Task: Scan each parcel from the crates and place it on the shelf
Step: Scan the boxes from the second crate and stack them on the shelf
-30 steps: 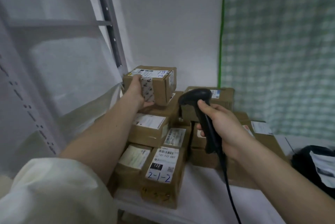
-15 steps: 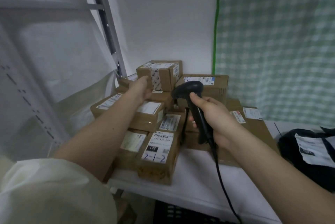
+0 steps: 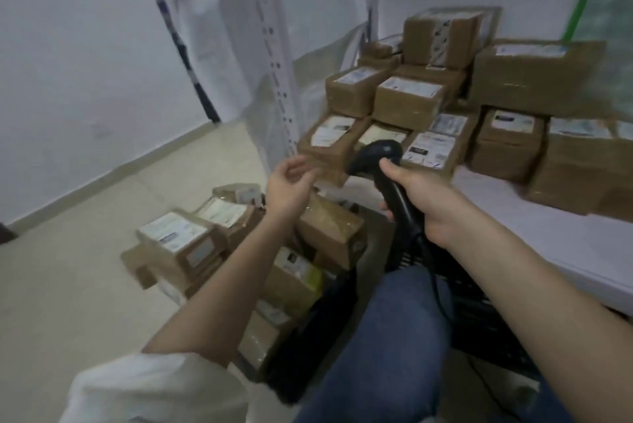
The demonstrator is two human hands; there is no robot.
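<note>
Person's left hand (image 3: 291,182) hovering empty, fingers loosely apart, above parcels (image 3: 178,241) in floor crates (image 3: 308,347); right hand (image 3: 416,196) gripping scanner (image 3: 380,162) w/ shelf (image 3: 548,234) stack beside; best grabbing a label-up box, keeping barcode facing scanner.

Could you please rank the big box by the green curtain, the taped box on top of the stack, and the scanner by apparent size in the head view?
1. Big box
2. Taped box
3. Scanner, though nearness inflates it
</note>
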